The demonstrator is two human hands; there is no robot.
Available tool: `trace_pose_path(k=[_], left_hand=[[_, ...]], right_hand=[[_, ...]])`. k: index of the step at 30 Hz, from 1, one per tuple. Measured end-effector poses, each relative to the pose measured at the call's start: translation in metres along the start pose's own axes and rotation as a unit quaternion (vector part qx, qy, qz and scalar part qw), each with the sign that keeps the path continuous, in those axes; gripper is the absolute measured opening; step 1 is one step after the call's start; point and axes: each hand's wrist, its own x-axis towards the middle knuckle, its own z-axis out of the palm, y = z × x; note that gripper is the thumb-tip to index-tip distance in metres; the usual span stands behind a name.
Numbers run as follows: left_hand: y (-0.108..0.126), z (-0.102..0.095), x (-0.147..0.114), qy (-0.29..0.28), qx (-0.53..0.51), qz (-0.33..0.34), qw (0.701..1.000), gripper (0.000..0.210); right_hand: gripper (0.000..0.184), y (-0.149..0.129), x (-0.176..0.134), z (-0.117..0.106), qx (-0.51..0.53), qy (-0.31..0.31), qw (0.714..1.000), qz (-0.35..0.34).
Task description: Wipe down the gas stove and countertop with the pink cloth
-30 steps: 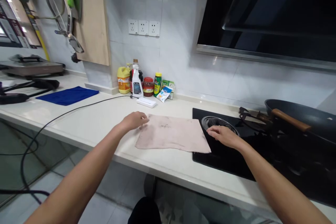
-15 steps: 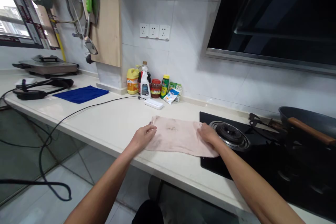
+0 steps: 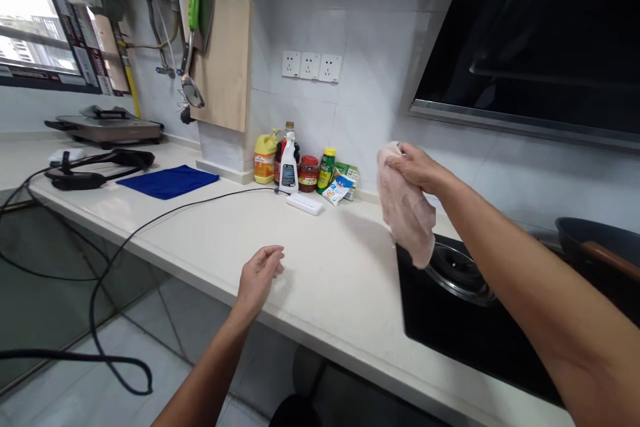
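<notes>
A pale pink cloth [image 3: 403, 203] hangs bunched in the air over the left edge of the black gas stove [image 3: 425, 307]. My right hand [image 3: 417, 165] is closed on its upper end, and the lower end dangles close to the burner [image 3: 457, 267]. Above the front part of the white countertop [image 3: 325, 273], my left hand [image 3: 257, 280] is held with loosely bent fingers and nothing in them. Beyond that hand, a white rectangular device [image 3: 304, 203] lies on the counter, joined to a black cable.
Against the wall stand a white spray bottle [image 3: 289, 167], a yellow jug [image 3: 265, 159], a red-lidded jar [image 3: 309, 175], a green bottle [image 3: 327, 170] and packets [image 3: 340, 188]. A blue cloth [image 3: 170, 181] lies left. A wok [image 3: 600, 233] sits on the right. The black cable [image 3: 165, 217] crosses the counter.
The cloth lay spread flat under both hands. My left hand has let go of it, while my right hand has lifted it up off the counter, where it hangs bunched.
</notes>
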Motion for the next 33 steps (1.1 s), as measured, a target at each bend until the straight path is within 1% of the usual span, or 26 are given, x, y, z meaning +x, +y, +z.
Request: trace_pose_path(k=[2, 4, 6, 9, 11, 13, 15, 17, 19, 21, 23, 25, 26, 27, 29, 31, 32, 33], left_hand=[[-0.004, 0.002, 0.000, 0.002, -0.003, 0.000, 1.000, 0.041], [-0.008, 0.003, 0.000, 0.010, -0.003, 0.002, 1.000, 0.042], [-0.012, 0.005, 0.001, 0.022, -0.002, 0.007, 1.000, 0.044], [-0.016, 0.006, 0.002, 0.041, 0.002, 0.018, 0.999, 0.049], [-0.017, 0.006, 0.001, 0.052, 0.007, 0.027, 0.998, 0.051], [-0.017, 0.006, 0.000, 0.059, 0.014, 0.033, 0.998, 0.051], [-0.017, 0.006, -0.001, 0.063, 0.023, 0.037, 0.997, 0.050], [-0.017, 0.007, -0.001, 0.063, 0.034, 0.040, 0.997, 0.049], [-0.018, 0.007, 0.000, 0.059, 0.045, 0.044, 0.996, 0.046], [-0.018, 0.008, 0.001, 0.053, 0.058, 0.051, 0.996, 0.044], [-0.017, 0.008, 0.000, 0.048, 0.073, 0.065, 0.994, 0.041], [-0.013, 0.011, -0.003, 0.042, 0.087, 0.085, 0.992, 0.038], [-0.010, 0.014, -0.005, 0.032, 0.100, 0.102, 0.989, 0.036], [-0.006, 0.019, -0.008, 0.012, 0.118, 0.124, 0.985, 0.034], [0.006, 0.036, -0.011, -0.050, 0.174, 0.176, 0.968, 0.034], [0.021, 0.063, -0.013, -0.134, 0.249, 0.212, 0.935, 0.040], [0.029, 0.081, -0.013, -0.178, 0.287, 0.215, 0.916, 0.047], [0.036, 0.100, -0.013, -0.229, 0.326, 0.205, 0.894, 0.058]], right_hand=[[0.018, -0.020, -0.014, 0.021, -0.024, -0.041, 0.999, -0.002], [0.017, -0.033, -0.037, 0.054, -0.046, -0.091, 0.995, 0.003], [0.017, -0.039, -0.064, 0.094, -0.052, -0.145, 0.988, -0.006], [0.017, -0.040, -0.098, 0.146, -0.052, -0.249, 0.967, -0.007], [0.017, -0.038, -0.110, 0.167, -0.022, -0.293, 0.956, -0.010], [0.017, -0.034, -0.111, 0.175, 0.033, -0.305, 0.952, 0.009], [0.019, -0.023, -0.105, 0.170, 0.097, -0.295, 0.949, 0.054], [0.024, -0.002, -0.097, 0.155, 0.127, -0.269, 0.950, 0.094], [0.030, 0.030, -0.092, 0.136, 0.081, -0.219, 0.967, 0.104], [0.035, 0.066, -0.093, 0.114, -0.013, -0.156, 0.983, 0.101], [0.042, 0.099, -0.098, 0.094, -0.067, -0.108, 0.987, 0.102], [0.047, 0.124, -0.107, 0.075, -0.084, -0.075, 0.988, 0.104], [0.046, 0.134, -0.113, 0.066, -0.090, -0.064, 0.989, 0.101], [0.043, 0.141, -0.120, 0.058, -0.095, -0.058, 0.989, 0.094], [0.038, 0.153, -0.136, 0.044, -0.105, -0.062, 0.990, 0.069], [0.037, 0.161, -0.157, 0.035, -0.116, -0.078, 0.990, 0.035], [0.039, 0.164, -0.169, 0.033, -0.123, -0.088, 0.988, 0.018], [0.040, 0.168, -0.182, 0.031, -0.134, -0.097, 0.986, 0.006]])
